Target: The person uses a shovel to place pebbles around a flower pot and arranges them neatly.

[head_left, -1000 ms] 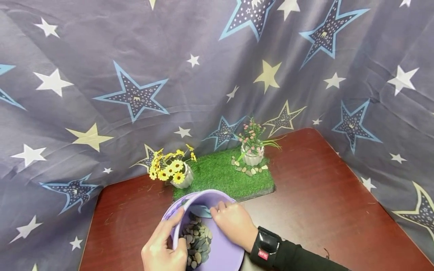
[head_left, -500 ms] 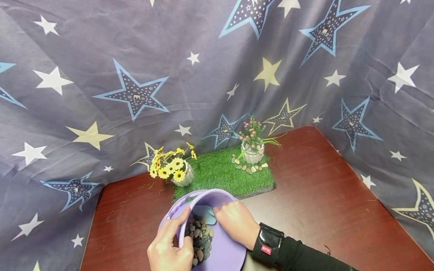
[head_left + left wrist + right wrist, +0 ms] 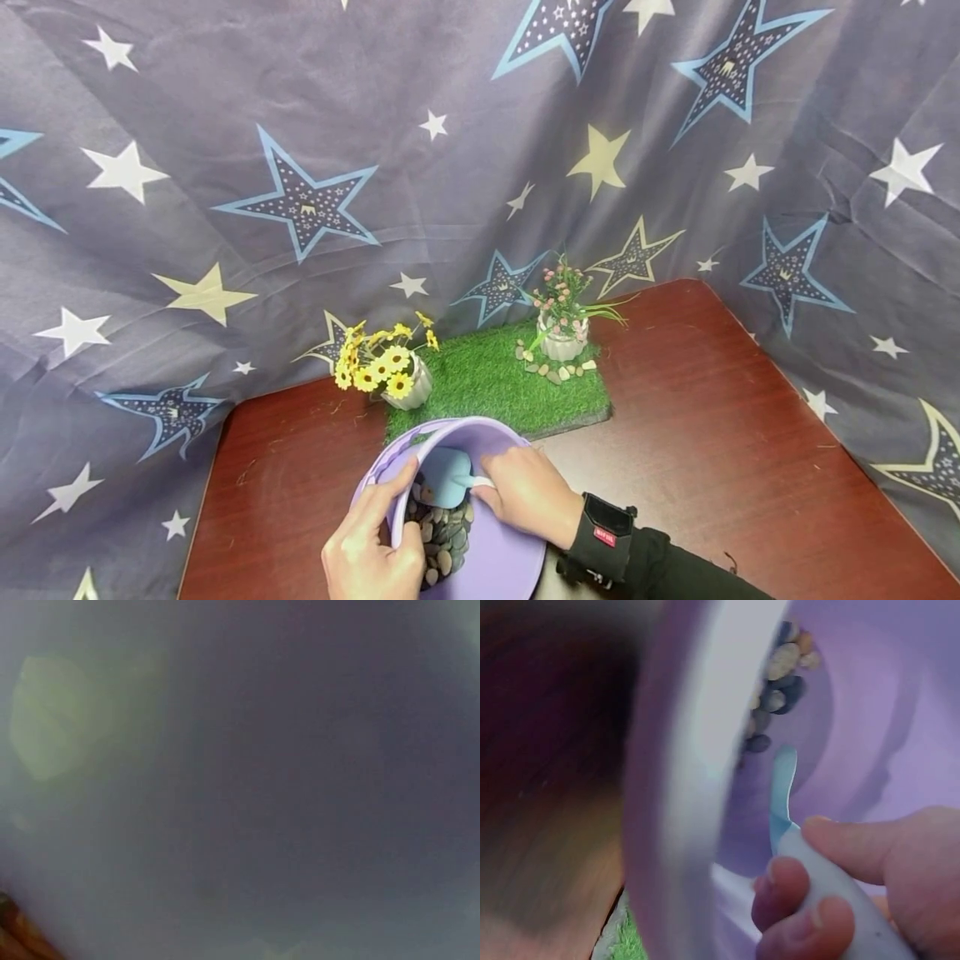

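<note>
**The little shovel comes up out of the stones**

A moment ago the blue shovel [image 3: 448, 487] lay low in the purple tub [image 3: 502, 558], half hidden by the right hand [image 3: 528, 496]. Now its scoop is up higher and easy to see, just over the pebbles [image 3: 442, 542]. I can't see any stones on it, so this looks like a dip that has not picked up much yet.

The right hand has its fingers and thumb curled tight round the shovel's pale handle [image 3: 832, 900]. The left hand [image 3: 375, 550] holds the tub's near rim, thumb inside, fingers outside, keeping it tipped.

The tub is smooth, shiny plastic with a thick round rim. The pebbles are small, flat and round, grey and tan, heaped at the low side. Behind sits a fuzzy green grass mat [image 3: 495, 392] on the dark red wooden bench [image 3: 712, 433]. On the mat's edge stand two ribbed white pots, one with yellow flowers [image 3: 378, 371], one with pink flowers [image 3: 562, 300].
</note>
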Tool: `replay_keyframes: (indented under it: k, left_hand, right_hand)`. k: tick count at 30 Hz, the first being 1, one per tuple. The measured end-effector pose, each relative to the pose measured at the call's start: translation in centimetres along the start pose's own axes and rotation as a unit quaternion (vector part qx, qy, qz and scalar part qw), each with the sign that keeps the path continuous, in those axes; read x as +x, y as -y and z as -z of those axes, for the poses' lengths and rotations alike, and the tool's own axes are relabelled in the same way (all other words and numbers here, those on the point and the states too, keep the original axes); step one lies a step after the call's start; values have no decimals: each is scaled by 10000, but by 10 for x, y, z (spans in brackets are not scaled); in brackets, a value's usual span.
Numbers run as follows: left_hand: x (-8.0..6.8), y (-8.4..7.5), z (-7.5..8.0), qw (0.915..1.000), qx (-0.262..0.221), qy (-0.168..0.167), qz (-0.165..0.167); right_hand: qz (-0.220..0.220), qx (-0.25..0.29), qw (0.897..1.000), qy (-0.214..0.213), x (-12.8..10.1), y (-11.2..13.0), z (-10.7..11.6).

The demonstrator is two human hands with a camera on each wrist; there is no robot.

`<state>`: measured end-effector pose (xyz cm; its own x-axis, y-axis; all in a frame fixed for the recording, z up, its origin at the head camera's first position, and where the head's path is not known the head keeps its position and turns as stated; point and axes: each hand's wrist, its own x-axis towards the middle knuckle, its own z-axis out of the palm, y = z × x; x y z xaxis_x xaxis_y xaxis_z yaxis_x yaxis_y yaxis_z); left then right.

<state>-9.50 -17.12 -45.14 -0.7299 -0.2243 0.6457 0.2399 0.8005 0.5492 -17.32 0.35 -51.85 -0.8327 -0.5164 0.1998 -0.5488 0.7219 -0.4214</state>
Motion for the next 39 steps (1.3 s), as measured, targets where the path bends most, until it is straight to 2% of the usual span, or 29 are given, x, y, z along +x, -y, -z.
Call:
replay_keyframes:
  k: [8, 11, 14, 17, 20, 23, 28, 31, 32, 34, 36, 38, 39]
  left_hand:
    - [3, 8, 4, 9996, 71, -100, 238]
    - [5, 12, 10, 9988, 171, -123, 443]
    - [9, 18, 18, 9958, 338, -189, 831]
    - [13, 25, 26, 9883, 455, -234, 1435]
    - [17, 37, 34, 9775, 444, -213, 2053]
    - [19, 51, 43, 9669, 406, -113, 2516]
    - [18, 79, 53, 9527, 231, 146, 3027]
    - [13, 108, 59, 9378, 119, 345, 3452]
    - [11, 120, 61, 9327, -61, 372, 3586]
    - [5, 146, 67, 9174, -575, 505, 3906]
    - [-2, 171, 74, 9167, -1386, 722, 3677]
    - [-7, 191, 81, 9107, -2386, 989, 3223]
    - [-9, 199, 84, 9080, -2719, 1152, 2972]
  right_hand:
    - [-118, 769, 9969, 108, -3, -4, 13]
    - [-169, 1021, 9946, 109, -5, -5, 24]
    - [-206, 1235, 9921, 118, -6, -6, 41]
    - [-216, 1186, 9927, 98, -7, -8, 63]
    - [-268, 924, 9954, -3, -7, -13, 84]
    - [-442, 759, 9961, -103, -6, -22, 98]
    - [-762, 779, 9938, -231, -4, -39, 109]
    - [-866, 760, 9928, -329, -1, -49, 106]
    - [-905, 745, 9924, -360, 1, -52, 104]
    - [-1002, 721, 9915, -424, 6, -58, 96]
    - [-1115, 712, 9900, -481, 11, -65, 85]
    - [-1172, 654, 9891, -602, 19, -72, 71]
    - [-1211, 643, 9884, -657, 23, -76, 63]
